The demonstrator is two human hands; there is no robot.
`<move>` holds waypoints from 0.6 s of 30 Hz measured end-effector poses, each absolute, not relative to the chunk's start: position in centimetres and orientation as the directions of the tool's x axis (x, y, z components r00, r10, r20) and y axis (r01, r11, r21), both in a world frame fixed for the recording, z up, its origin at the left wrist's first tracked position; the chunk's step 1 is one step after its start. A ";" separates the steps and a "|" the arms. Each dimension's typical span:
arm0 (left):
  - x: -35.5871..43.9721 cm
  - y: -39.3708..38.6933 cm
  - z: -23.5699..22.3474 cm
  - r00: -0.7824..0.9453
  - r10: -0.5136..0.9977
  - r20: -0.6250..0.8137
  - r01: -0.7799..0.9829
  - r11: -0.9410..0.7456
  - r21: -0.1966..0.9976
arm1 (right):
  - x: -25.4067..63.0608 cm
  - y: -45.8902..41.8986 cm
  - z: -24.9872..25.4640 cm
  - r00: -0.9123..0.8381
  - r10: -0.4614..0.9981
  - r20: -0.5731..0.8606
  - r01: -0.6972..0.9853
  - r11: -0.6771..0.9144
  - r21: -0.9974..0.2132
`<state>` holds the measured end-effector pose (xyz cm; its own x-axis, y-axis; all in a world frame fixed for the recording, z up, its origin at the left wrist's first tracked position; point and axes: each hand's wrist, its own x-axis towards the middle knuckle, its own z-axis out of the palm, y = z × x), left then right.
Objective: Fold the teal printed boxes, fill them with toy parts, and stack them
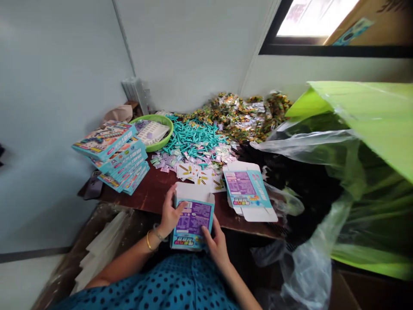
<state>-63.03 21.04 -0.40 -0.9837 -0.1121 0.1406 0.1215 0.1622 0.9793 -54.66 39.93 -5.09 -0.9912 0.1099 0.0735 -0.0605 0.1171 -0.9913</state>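
Both hands hold a small turquoise carton (pixel 192 221) with a purple printed panel, its white top flap open, just in front of the dark table's near edge (pixel 155 196). My left hand (pixel 170 214) grips its left side, thumb on the face. My right hand (pixel 217 243) clasps its lower right corner. A pile of flat unfolded cartons (pixel 247 191) of the same kind lies on the table just to the right. Small yellow-marked cards (pixel 200 172) lie beyond the held carton.
A stack of closed turquoise boxes (pixel 116 157) stands at the left. Behind are a green bowl (pixel 161 133), a heap of teal sticks (pixel 193 133), small sachets (pixel 193 153) and shiny packets (pixel 245 112). Clear plastic and a green bag (pixel 361 172) crowd the right.
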 end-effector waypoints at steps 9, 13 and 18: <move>-62.2 21.7 -0.9 -0.994 0.096 0.051 0.062 0.118 0.991 | -57.4 41.2 -2.8 -0.968 0.205 0.142 -0.094 0.228 -0.969; -62.6 21.9 -1.5 -0.988 0.056 -0.146 -0.153 -0.142 0.978 | -58.3 42.7 -2.6 -0.993 0.013 0.113 -0.106 0.263 -0.959; -65.4 22.1 -0.5 -0.748 0.419 -0.515 -0.640 -0.249 0.727 | -60.9 46.1 -1.4 -0.980 -0.140 0.140 -0.184 0.383 -0.905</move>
